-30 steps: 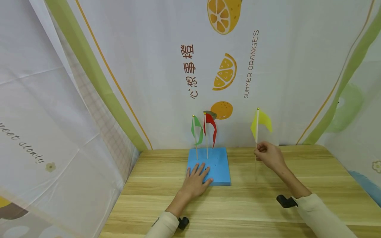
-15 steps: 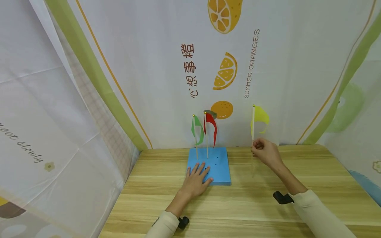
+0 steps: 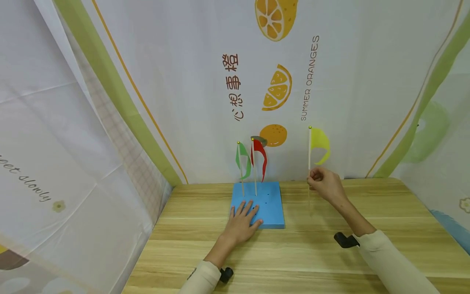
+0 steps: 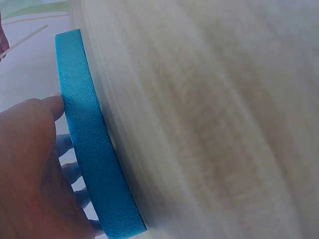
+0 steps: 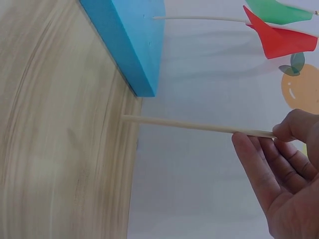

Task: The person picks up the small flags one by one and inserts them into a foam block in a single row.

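Note:
A blue foam block [image 3: 273, 216] with small dark holes in its top lies on the table. My left hand [image 3: 240, 226] rests on its front left part, fingers spread and straight. Toward the back of the block a green flag [image 3: 245, 163] and a red flag [image 3: 260, 153] stand upright on thin sticks. To the right of the block, my right hand [image 3: 328, 185] pinches the wooden stick [image 5: 189, 125] of a yellow flag [image 3: 320, 143] between thumb and fingers. That flag is held upright, its cloth above the hand. In the right wrist view the stick's lower end shows beside the block.
The wooden table [image 3: 293, 261] reaches back to a white curtain [image 3: 183, 81] printed with oranges and lettering. More curtain [image 3: 73, 143] hangs along the left side. A black wrist mount [image 3: 345, 240] sits by the right cuff, another black mount [image 3: 226, 275] by the left.
My right hand has moved left and slightly away from me with the yellow flag, bringing it nearer the blue block. The left hand stays on the block.

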Motion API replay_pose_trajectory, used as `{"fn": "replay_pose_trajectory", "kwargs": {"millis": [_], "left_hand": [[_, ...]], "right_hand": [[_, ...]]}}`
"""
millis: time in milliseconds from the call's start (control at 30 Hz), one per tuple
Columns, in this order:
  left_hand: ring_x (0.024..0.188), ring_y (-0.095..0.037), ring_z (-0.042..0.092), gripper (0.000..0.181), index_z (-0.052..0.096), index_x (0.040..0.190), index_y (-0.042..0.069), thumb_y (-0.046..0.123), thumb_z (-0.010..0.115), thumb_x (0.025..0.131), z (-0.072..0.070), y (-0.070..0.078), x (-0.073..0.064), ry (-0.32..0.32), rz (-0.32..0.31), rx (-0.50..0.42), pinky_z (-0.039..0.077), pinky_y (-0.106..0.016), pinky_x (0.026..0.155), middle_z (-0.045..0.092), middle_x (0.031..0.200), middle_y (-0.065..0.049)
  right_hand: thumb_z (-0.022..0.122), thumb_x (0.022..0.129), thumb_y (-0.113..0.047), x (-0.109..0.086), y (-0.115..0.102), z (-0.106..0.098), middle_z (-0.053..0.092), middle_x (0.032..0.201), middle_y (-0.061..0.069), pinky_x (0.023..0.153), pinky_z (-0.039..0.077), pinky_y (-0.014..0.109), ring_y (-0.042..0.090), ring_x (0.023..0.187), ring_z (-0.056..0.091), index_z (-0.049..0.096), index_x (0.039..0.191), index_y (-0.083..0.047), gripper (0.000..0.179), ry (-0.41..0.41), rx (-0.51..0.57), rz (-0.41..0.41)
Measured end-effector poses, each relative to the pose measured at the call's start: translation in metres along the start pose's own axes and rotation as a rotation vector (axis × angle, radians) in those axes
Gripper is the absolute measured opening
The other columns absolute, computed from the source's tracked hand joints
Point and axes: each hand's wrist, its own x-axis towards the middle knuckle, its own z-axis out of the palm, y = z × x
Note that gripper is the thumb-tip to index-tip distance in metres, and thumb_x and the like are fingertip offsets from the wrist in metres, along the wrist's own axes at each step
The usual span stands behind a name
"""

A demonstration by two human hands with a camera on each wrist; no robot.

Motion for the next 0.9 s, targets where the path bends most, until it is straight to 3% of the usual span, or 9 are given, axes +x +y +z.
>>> {"fn": "replay_pose_trajectory", "kwargs": {"millis": [167,433,633,900], "left_hand": [[0.151,-0.033,0.021,0.063,0.033,0.155,0.026,0.059,0.035,0.101,-0.001,0.001,0.000,0.013,0.007,0.009,0.019,-0.064,0.118,0.025,0.164,-0.004],[0.152,-0.032,0.019,0.063,0.031,0.155,0.027,0.060,0.032,0.101,0.001,0.000,0.000,0.008,0.000,0.003,0.018,-0.063,0.119,0.023,0.164,-0.002],[0.152,-0.032,0.019,0.064,0.031,0.155,0.027,0.060,0.032,0.101,0.002,-0.001,0.000,0.009,0.007,-0.008,0.018,-0.063,0.119,0.023,0.164,-0.002],[0.152,-0.031,0.017,0.064,0.031,0.155,0.026,0.061,0.033,0.101,0.002,0.001,0.000,-0.002,-0.005,-0.001,0.017,-0.062,0.120,0.022,0.164,-0.003]], "right_hand": [[0.060,0.095,-0.012,0.002,-0.003,0.001,0.066,0.094,0.017,0.063,0.060,0.022,0.031,0.085,0.072,0.062,0.100,-0.001,0.012,0.004,0.015,-0.013],[0.062,0.094,-0.012,0.006,-0.008,0.002,0.068,0.094,0.015,0.066,0.061,0.029,0.024,0.082,0.070,0.062,0.098,-0.003,0.010,0.008,0.008,-0.029],[0.063,0.094,-0.012,0.008,-0.010,0.005,0.069,0.092,0.015,0.063,0.060,0.023,0.022,0.080,0.070,0.063,0.098,-0.003,0.010,0.018,0.003,-0.042],[0.063,0.095,-0.014,0.011,-0.016,0.008,0.067,0.095,0.016,0.067,0.061,0.028,0.022,0.081,0.071,0.062,0.103,-0.001,0.014,0.002,0.023,-0.037]]}}
